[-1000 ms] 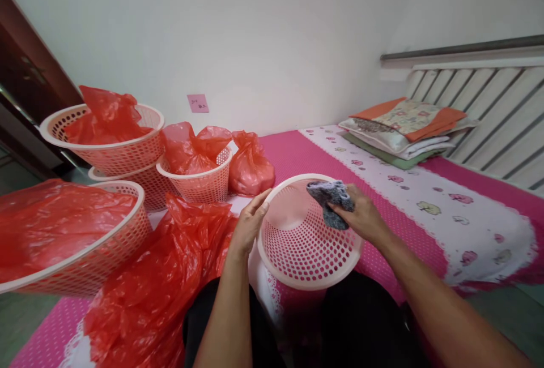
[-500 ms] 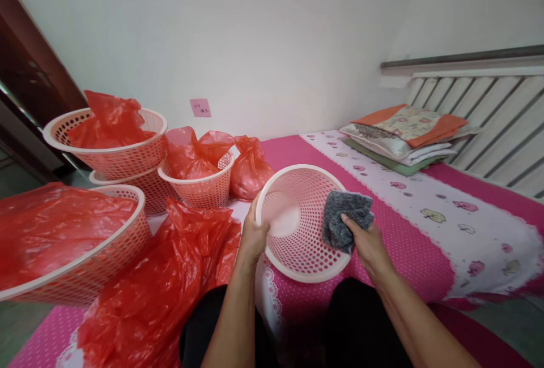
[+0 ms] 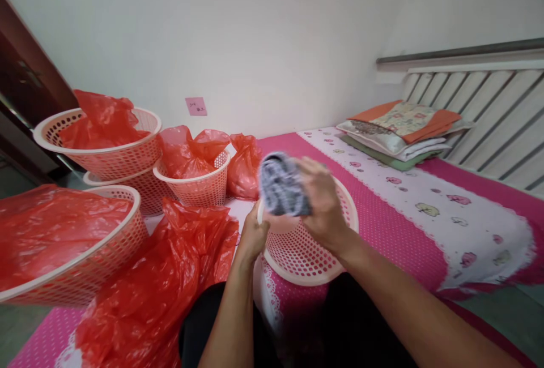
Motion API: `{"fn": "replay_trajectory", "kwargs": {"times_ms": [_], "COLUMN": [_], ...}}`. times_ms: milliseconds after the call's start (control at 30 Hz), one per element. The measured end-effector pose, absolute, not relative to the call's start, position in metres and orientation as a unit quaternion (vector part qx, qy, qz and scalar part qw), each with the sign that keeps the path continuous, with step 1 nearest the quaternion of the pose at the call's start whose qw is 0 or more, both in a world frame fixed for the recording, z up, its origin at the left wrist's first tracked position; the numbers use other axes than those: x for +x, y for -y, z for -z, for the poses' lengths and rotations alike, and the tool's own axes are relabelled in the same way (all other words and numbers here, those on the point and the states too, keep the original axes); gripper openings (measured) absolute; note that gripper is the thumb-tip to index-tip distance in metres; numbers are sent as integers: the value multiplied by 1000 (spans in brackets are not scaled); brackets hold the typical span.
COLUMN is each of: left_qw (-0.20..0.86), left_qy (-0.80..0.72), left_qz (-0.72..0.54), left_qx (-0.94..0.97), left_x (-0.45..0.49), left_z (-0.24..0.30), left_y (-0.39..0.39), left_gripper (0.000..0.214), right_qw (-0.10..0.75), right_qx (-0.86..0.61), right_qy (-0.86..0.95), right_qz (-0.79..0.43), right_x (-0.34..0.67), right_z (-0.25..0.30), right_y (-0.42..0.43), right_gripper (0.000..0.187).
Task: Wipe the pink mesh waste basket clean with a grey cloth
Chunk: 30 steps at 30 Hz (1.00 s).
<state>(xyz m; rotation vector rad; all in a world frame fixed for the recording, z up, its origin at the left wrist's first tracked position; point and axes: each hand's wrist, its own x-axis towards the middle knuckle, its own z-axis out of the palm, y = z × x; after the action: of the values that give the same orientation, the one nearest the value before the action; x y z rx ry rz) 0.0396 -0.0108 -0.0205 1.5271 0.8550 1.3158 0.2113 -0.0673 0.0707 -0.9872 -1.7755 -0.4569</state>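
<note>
A pink plastic basket [image 3: 304,260] with a perforated wall is tilted with its mouth toward me, above my knees. My left hand [image 3: 254,232] grips its rim at the left, thumb on the inner side. My right hand [image 3: 321,201], slightly blurred, is closed on a grey cloth [image 3: 283,184] at the upper left of the basket's mouth. Cloth and hand cover the upper part of the basket; whether the cloth touches the rim I cannot tell.
Pink baskets [image 3: 100,158] with red plastic bags stand at the left. A crumpled red bag [image 3: 161,283] lies beside my left arm. Folded cushions and cloths [image 3: 399,130] are stacked on the bed [image 3: 395,232] by the white railing [image 3: 488,107]. A pink note [image 3: 196,106] is on the wall.
My right hand has moved left and up with the grey cloth, from the basket's right inner wall to its upper left rim. My left hand keeps its grip on the basket.
</note>
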Motion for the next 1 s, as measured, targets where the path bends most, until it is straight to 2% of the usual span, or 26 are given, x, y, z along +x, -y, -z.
{"fn": "replay_trajectory", "kwargs": {"times_ms": [100,167,233,367,500,667,733,900,1000], "left_qw": [447,444,446,462,463,451,450,463,480], "left_qy": [-380,-405,-423,-439,-438,-410,-397,-361,-358], "left_qz": [-531,-524,-520,-530,-528,-516,-514,-539,-542], "left_qx": [612,604,594,560,561,602,613,605,590], "left_x": [37,35,34,36,37,37,37,39,40], "left_z": [28,32,35,31,22,15,13,11,13], "left_y": [11,11,10,9,10,12,12,13,11], "left_gripper": [70,75,80,80,61,44,47,73,77], "right_qw": [285,207,179,170,173,177,189,218,233], "right_qx": [-382,-374,-357,-298,-264,-303,-335,-430,-475], "right_qy": [856,879,889,911,924,911,900,862,838], "right_qz": [199,209,225,230,217,218,206,157,138], "right_x": [187,181,183,193,204,219,226,251,268], "right_z": [-64,-58,-56,-64,-70,-74,-78,-82,-80], "right_y": [45,32,22,3,-13,-23,-24,-31,-35], "right_gripper": [54,50,45,35,37,34,32,31,35]}}
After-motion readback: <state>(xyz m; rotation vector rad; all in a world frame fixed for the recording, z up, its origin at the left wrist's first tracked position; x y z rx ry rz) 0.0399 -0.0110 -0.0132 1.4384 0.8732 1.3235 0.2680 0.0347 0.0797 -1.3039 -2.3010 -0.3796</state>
